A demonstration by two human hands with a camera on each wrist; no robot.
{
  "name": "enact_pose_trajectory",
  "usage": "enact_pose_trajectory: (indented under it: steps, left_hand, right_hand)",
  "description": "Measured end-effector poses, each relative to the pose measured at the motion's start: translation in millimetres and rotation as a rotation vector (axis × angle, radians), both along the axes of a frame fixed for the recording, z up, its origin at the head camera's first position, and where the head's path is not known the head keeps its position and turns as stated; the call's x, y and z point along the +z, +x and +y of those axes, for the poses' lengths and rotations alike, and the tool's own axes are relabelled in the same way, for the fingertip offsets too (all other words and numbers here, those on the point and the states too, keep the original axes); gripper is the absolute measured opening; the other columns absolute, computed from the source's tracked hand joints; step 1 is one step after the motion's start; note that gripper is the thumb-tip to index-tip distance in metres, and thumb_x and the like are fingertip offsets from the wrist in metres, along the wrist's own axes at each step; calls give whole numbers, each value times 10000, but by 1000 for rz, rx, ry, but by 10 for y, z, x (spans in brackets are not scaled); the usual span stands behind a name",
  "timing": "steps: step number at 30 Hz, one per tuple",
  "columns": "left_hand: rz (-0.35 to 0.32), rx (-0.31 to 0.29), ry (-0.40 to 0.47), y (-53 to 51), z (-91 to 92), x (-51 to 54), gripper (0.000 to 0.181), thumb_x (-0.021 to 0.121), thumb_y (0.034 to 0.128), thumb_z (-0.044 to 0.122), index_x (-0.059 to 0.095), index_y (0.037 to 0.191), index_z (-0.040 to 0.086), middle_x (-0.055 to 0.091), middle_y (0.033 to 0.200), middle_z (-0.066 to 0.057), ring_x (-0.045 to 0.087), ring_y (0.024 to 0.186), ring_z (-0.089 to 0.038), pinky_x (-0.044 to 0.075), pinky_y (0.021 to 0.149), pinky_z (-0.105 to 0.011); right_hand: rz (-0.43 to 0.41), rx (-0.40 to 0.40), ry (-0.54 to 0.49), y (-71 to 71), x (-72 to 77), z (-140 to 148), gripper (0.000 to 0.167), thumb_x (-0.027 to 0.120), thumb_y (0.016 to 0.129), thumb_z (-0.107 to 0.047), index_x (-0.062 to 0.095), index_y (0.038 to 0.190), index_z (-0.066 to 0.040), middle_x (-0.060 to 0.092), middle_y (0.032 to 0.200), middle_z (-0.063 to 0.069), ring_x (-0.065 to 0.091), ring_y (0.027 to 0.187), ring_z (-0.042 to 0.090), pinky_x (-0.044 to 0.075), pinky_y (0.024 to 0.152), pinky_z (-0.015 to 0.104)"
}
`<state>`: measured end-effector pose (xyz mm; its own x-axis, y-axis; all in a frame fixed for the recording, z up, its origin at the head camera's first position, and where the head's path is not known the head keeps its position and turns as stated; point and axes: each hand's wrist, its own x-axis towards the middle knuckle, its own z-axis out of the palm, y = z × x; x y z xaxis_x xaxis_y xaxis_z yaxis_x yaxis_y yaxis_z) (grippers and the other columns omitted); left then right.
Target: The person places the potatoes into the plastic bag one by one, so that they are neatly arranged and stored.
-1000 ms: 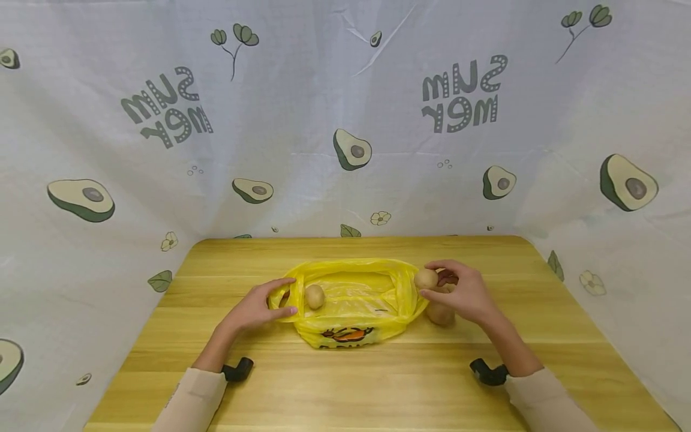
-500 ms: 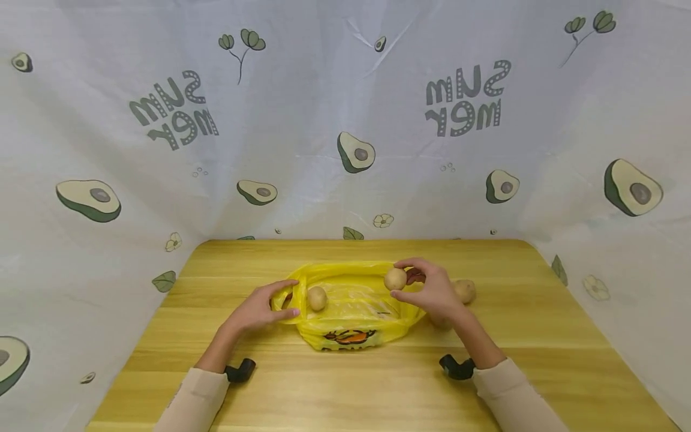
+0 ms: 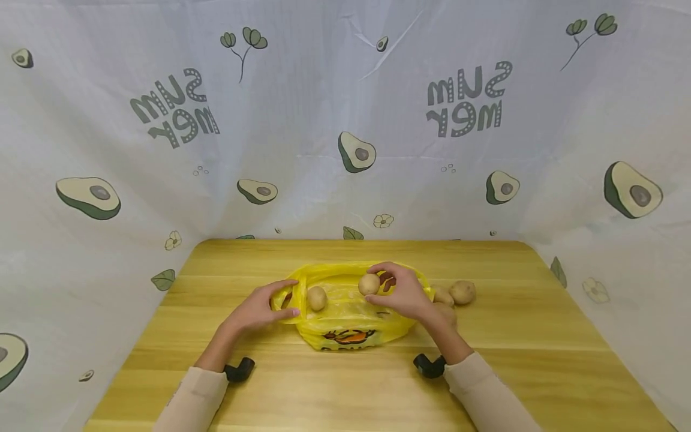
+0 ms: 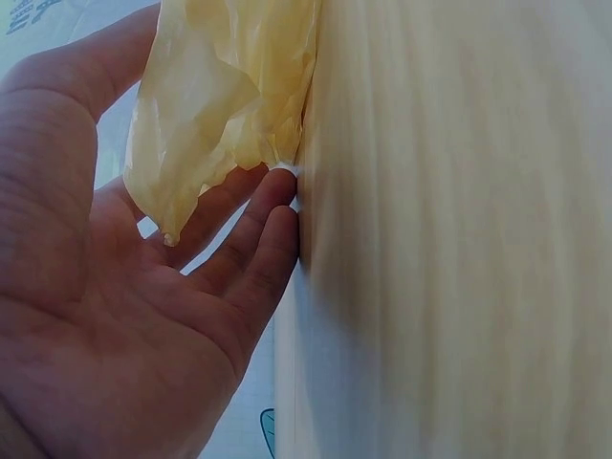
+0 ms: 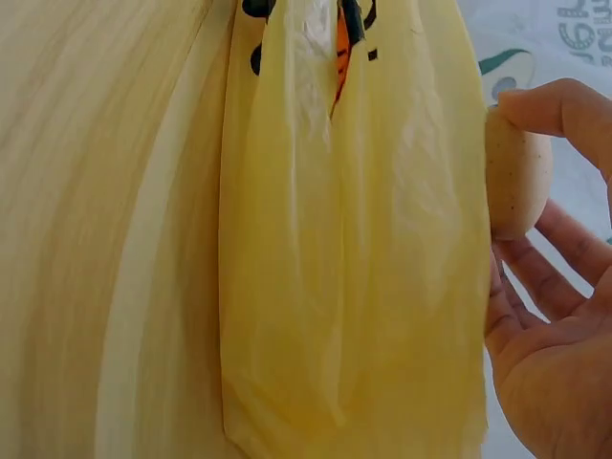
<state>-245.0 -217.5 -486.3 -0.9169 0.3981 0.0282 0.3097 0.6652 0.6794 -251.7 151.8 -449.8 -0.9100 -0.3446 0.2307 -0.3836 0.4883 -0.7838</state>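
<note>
A yellow plastic bag [image 3: 351, 327] with a printed front lies mouth-up on the wooden table. Thumb and forefinger of my left hand [image 3: 259, 307] spread across its left handle; in the left wrist view the thin plastic [image 4: 225, 96] hangs between thumb and curved fingers. Inside the mouth, at the left, sits one potato [image 3: 317, 298]. My right hand [image 3: 405, 294] pinches another potato [image 3: 369, 284] between thumb and fingertips, over the bag's opening. From the right wrist, that potato [image 5: 517, 177] shows partly behind the bag's side.
To the right of the bag, several loose potatoes [image 3: 462, 292] lie close together, partly behind the right wrist. Black wrist mounts [image 3: 430, 365] stick out from both forearms. A printed cloth [image 3: 302, 120] hangs behind the table [image 3: 345, 390].
My right hand has carried its potato leftward from the bag's right edge to over the opening, uncovering the loose potatoes. The left hand stays at the left handle.
</note>
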Motion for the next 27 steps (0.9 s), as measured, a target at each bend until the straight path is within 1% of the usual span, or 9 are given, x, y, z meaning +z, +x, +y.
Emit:
enact_pose_trajectory:
  steps: [4,11,15,20,27]
  left_hand:
    - [-6,-3,5,-1,0,8,756,770,889,520,504,1533,226,486,1579,-127,430,1470,-397,344,1191,-620]
    - [-4,-13,6,4,13,23,759,774,888,513,507,1531,211,493,1573,-131,437,1466,-393,351,1191,-611]
    - [-2,-7,0,13,8,13,757,770,889,520,505,1532,220,494,1573,-127,440,1463,-392,354,1187,-614]
    - [-3,-3,-1,15,-2,-3,762,769,886,531,501,1534,232,492,1576,-113,438,1467,-384,354,1189,-611]
    - [-1,-9,-5,-17,-7,-22,762,762,889,542,499,1535,236,493,1577,-107,437,1469,-378,351,1193,-609]
  right_hand:
    - [-12,25,8,-42,-24,-104,509,913,770,-194,703,1230,-127,700,1078,79,644,909,212,551,751,269]
    - [-37,72,4,-99,-57,-274,489,900,777,-167,709,1224,-121,706,1077,90,655,877,207,564,749,269]
    - [-57,119,8,-125,-90,-374,492,883,792,-142,697,1247,-112,698,1106,96,652,896,198,569,762,278]
    - [-91,159,34,-143,-147,-490,494,873,805,-143,693,1265,-116,689,1141,93,653,932,200,575,782,285]
    - [-116,184,74,-152,-247,-596,499,867,808,-136,685,1273,-122,690,1178,69,658,960,188,585,791,284]
